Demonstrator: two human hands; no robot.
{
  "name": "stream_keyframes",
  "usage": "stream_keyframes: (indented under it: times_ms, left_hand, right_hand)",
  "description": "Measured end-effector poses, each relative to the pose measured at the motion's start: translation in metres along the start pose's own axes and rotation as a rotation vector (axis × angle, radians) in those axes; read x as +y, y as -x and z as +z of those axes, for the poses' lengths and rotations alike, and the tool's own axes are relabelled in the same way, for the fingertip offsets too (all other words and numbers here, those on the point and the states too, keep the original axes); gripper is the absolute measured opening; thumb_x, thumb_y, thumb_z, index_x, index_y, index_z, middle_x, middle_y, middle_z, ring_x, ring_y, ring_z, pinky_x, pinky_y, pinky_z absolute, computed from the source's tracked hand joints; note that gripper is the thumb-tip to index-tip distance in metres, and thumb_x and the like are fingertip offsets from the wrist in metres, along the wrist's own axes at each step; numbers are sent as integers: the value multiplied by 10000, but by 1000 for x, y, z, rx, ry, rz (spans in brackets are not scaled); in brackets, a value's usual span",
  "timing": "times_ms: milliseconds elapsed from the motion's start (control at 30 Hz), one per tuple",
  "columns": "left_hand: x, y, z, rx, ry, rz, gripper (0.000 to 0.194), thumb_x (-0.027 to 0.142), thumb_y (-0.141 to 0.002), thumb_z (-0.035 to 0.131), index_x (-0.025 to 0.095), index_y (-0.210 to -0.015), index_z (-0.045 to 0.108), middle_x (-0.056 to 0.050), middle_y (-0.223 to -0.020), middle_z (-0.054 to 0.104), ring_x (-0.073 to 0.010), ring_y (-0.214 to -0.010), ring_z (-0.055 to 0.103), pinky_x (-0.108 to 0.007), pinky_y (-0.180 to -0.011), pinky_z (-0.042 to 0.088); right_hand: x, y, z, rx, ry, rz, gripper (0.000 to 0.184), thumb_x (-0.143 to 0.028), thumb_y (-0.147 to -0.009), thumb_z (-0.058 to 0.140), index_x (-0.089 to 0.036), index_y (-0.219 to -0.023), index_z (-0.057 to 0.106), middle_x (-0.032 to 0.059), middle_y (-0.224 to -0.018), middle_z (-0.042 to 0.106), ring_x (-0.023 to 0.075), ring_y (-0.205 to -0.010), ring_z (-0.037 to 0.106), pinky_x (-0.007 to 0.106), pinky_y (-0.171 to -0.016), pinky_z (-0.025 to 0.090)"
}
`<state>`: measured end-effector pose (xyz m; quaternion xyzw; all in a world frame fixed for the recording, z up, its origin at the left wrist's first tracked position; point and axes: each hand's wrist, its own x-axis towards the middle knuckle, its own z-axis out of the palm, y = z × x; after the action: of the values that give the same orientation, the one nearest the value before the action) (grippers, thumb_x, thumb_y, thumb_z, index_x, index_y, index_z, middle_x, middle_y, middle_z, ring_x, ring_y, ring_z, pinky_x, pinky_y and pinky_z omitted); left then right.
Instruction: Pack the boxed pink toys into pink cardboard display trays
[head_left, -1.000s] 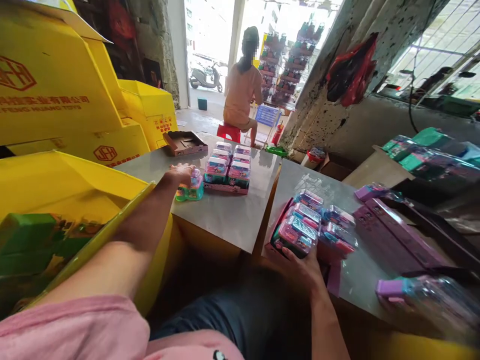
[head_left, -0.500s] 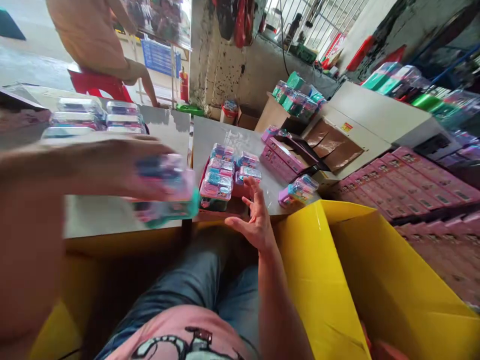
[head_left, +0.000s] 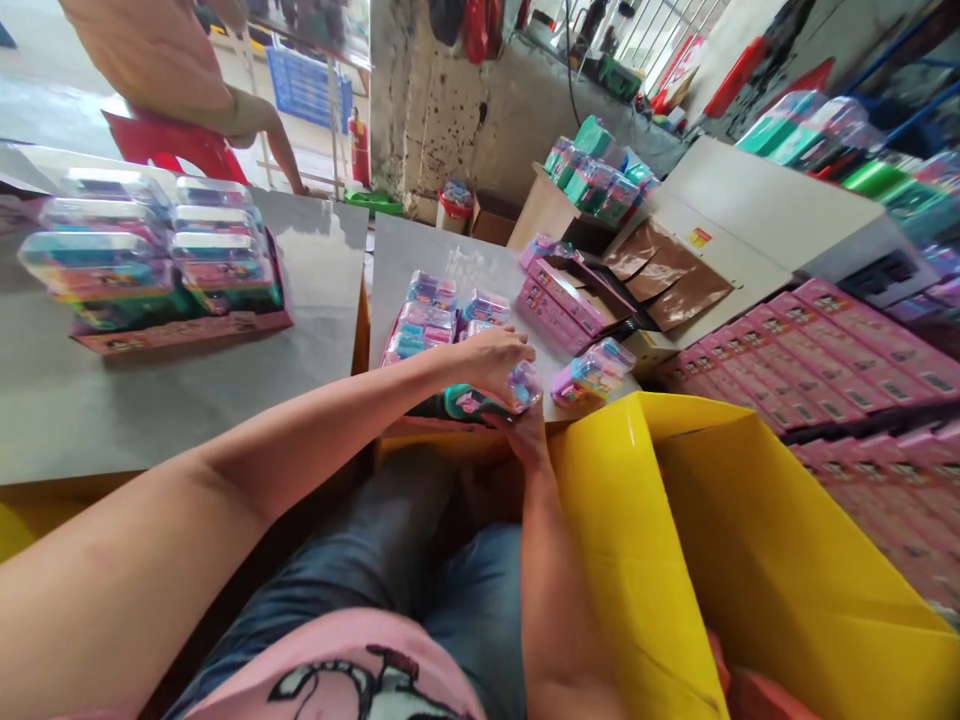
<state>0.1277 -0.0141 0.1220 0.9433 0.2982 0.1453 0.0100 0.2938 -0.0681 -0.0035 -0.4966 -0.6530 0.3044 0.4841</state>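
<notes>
My left hand (head_left: 495, 362) is closed on a small plastic case (head_left: 471, 402) with a clear lid and a teal base, low over the front right of a pink display box (head_left: 435, 427). Several similar clear-lidded cases (head_left: 420, 325) stand in that box. Close by, my right hand (head_left: 529, 436) is at the case's right end, against the box's front corner. Its fingers are mostly hidden by the case and my left hand.
On the left table stands another pink display box (head_left: 187, 333) filled with cases. One loose case (head_left: 594, 375) lies right of my hands, near an open pink box (head_left: 570, 305). A yellow carton (head_left: 637, 540) stands at my right. Stacked pink boxes (head_left: 817, 360) lie beyond, and a seated person (head_left: 150, 60) is at the back left.
My left hand has carried the case from the left to the display box in front of me. My right hand, spread before, has come down to meet it. The view has shifted slightly left.
</notes>
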Motion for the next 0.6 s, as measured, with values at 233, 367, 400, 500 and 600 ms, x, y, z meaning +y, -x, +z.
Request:
stream_keyframes:
  times_ms: [233,367,400,500,600]
  left_hand:
    - [-19,12,15,-121,33,-11,755,617,-804,669,117,-1357,547,-163,-1250,604,-266,-1080,589,-308,-894,450]
    - [-25,21,9,-252,-5,-56,799,556,-860,607,91,-1478,407,-233,-1418,494,-315,-1242,518,-363,-983,438]
    - [-27,23,6,-269,1,-52,808,551,-863,601,96,-1496,385,-234,-1449,469,-326,-1285,489,-381,-1014,428]
    - [-37,34,-8,-238,114,-10,744,535,-872,579,166,-1493,401,-173,-1486,455,-300,-1336,458,-392,-1075,405]
    - [-52,50,-17,-9,227,-59,568,387,-901,534,189,-1431,478,-117,-1370,559,-221,-1207,560,-330,-1017,449]
  right_hand:
    - [11,-4,-2,-90,16,-5,1002,-520,-680,832,-149,-1450,309,180,-1344,553,249,-1176,587,422,-997,517]
    - [-21,-6,-16,26,347,-157,983,-559,-764,764,-193,-1521,253,182,-1426,446,282,-1297,477,483,-1052,464]
    - [-33,-5,-18,66,433,-221,935,-556,-792,743,-196,-1519,278,178,-1425,441,288,-1320,449,497,-1081,435]
    - [-71,-4,-16,13,597,-393,654,-512,-890,655,-202,-1429,449,151,-1379,493,278,-1311,453,475,-1119,395]
    - [-97,-6,2,-117,745,-437,492,-451,-954,567,-212,-1382,519,135,-1401,508,268,-1322,452,436,-1101,402]
